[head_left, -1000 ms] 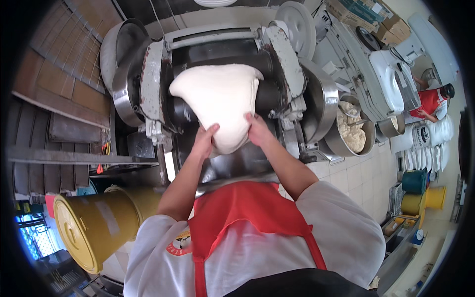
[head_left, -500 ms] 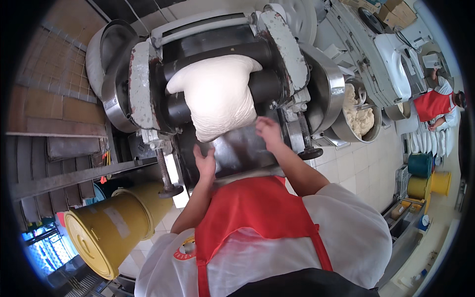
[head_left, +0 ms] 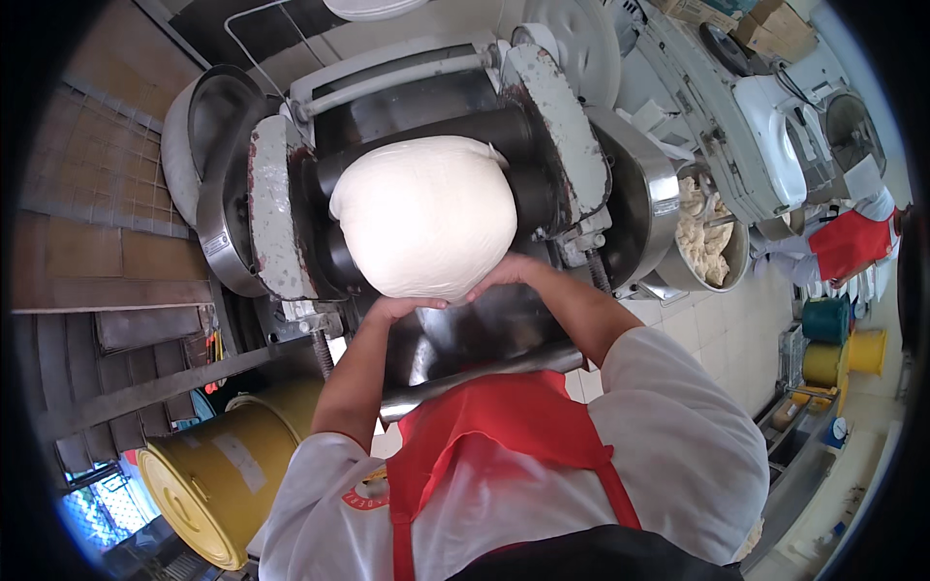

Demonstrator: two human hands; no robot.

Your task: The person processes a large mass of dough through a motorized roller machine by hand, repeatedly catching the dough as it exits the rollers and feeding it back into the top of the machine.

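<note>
A big, smooth mass of pale dough bulges over the dark rollers of a dough sheeter. My left hand is under its near left edge, with the fingers partly hidden beneath it. On the near right side, my right hand cups the dough from below, its fingertips tucked under. Both hands bear against the dough and hold it. Below them slopes the sheeter's dark metal tray.
Chipped grey side frames flank the rollers. At right stands a steel bowl with more dough. A co-worker in a red apron is at the far right. Yellow lidded bins stand at lower left, below a rack of trays.
Both hands have moved in from either side of the tray and taken hold of the dough's near edge. The dough has gone from a draped, squarish shape to a rounder, bunched one.
</note>
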